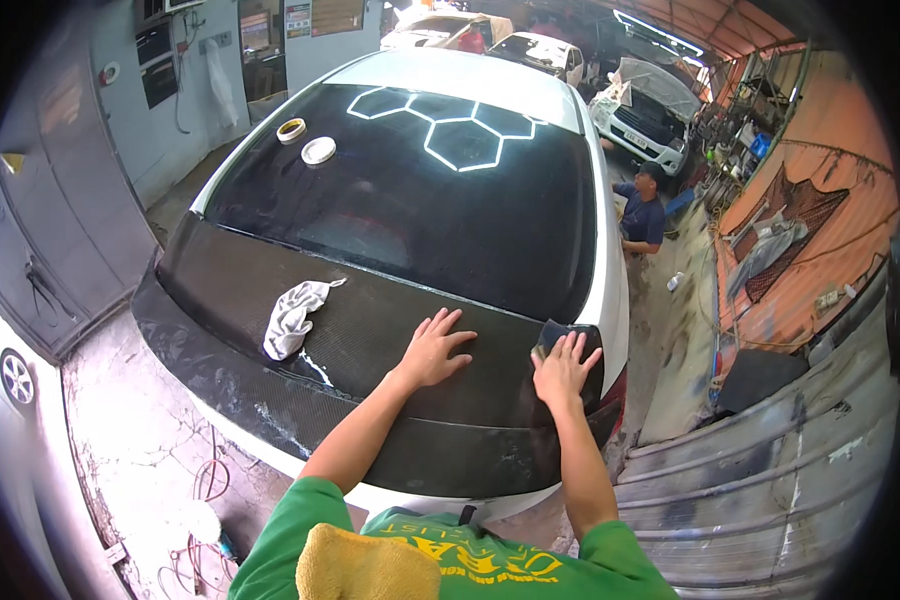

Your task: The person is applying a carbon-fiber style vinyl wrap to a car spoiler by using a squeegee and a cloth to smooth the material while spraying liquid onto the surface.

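Note:
A black trunk lid [370,300] with a woven carbon-fibre look and a raised rear spoiler [470,455] lies before me on a white car. My left hand [435,350] rests flat on the middle of the lid, fingers spread, holding nothing. At the lid's right end, my right hand [565,368] presses a thin dark sheet of sandpaper [552,333] against the surface. Part of the sheet sticks out past the fingers; the rest is hidden beneath them. Left of my left hand lies a crumpled grey-white cloth [295,318], with a whitish wet streak beside it.
Two tape rolls, one yellowish [291,130] and one white [318,151], sit on the rear window [400,215]. A person [644,212] crouches along the car's right side. Hoses and a polisher-like tool [205,525] lie on the floor at left. Corrugated metal sheets [760,500] stand at right.

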`<act>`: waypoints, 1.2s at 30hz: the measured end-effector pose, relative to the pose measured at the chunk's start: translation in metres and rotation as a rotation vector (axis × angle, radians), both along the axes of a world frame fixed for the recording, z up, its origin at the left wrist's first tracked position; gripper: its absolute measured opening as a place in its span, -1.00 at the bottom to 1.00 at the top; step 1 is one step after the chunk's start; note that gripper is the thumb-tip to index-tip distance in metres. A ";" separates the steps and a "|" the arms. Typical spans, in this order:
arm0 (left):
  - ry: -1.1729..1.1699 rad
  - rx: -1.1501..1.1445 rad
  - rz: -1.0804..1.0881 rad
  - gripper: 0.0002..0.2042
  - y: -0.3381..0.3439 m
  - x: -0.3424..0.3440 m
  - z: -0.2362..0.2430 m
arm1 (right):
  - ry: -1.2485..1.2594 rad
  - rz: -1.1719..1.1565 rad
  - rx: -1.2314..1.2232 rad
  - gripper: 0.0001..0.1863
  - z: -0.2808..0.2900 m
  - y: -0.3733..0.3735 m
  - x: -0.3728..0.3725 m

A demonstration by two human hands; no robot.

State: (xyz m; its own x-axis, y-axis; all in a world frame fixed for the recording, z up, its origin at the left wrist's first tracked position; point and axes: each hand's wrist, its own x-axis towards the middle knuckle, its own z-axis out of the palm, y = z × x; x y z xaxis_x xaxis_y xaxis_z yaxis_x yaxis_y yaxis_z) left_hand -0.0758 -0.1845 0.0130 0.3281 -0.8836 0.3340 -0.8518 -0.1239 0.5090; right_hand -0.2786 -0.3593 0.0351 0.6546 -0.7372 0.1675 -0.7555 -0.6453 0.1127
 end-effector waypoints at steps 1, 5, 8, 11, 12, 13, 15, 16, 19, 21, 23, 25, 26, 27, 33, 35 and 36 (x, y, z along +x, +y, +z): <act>0.000 0.036 0.001 -0.52 0.002 0.001 0.000 | -0.007 0.025 -0.026 -0.20 -0.008 0.013 0.002; -0.016 0.018 0.014 -0.55 0.006 0.001 0.002 | 0.007 0.121 0.147 -0.17 -0.010 0.071 -0.001; -0.040 -0.036 -0.013 -0.57 -0.006 0.000 0.001 | -0.112 0.038 -0.035 -0.19 -0.014 0.017 0.003; -0.026 0.069 0.049 -0.55 0.007 0.005 0.004 | -0.028 -0.019 -0.007 -0.21 0.001 0.003 0.027; 0.001 0.076 0.032 -0.54 0.006 0.003 0.003 | -0.055 0.000 -0.033 -0.22 -0.012 0.010 0.020; 0.017 0.079 0.030 -0.52 0.004 0.003 0.005 | -0.095 0.035 -0.062 -0.23 -0.023 0.016 0.017; 0.032 0.075 -0.005 -0.50 0.004 0.006 0.002 | -0.167 0.111 0.064 -0.24 -0.017 0.054 0.003; 0.037 0.069 -0.028 -0.49 0.001 0.007 0.002 | -0.144 0.165 0.152 -0.23 -0.013 0.068 -0.005; 0.000 0.116 0.066 -0.47 0.006 0.025 0.006 | -0.080 0.218 0.283 -0.35 0.011 0.075 -0.026; -0.069 0.129 0.292 -0.45 0.021 0.038 0.043 | -0.405 0.248 0.342 -0.43 0.011 0.061 -0.063; -0.052 -0.014 0.581 -0.43 0.062 0.089 0.045 | -0.685 0.278 0.365 -0.51 0.016 0.064 -0.085; -0.110 0.175 0.852 -0.39 0.089 0.110 0.064 | -0.960 0.276 0.405 -0.53 -0.002 0.060 -0.116; -0.107 0.189 0.939 -0.38 0.103 0.113 0.065 | -1.005 0.229 0.415 -0.54 -0.011 0.064 -0.124; -0.077 0.250 1.044 -0.37 0.119 0.126 0.050 | -1.053 0.189 0.434 -0.54 -0.020 0.069 -0.127; -0.182 0.182 0.935 -0.58 0.133 0.127 -0.007 | -1.273 0.054 0.461 -0.53 -0.026 0.073 -0.121; -0.249 0.107 0.805 -0.67 0.106 0.109 -0.001 | -1.306 0.058 0.451 -0.50 -0.027 0.072 -0.125; -0.291 0.027 0.607 -0.72 0.092 0.093 0.002 | -1.309 0.074 0.443 -0.47 -0.028 0.072 -0.125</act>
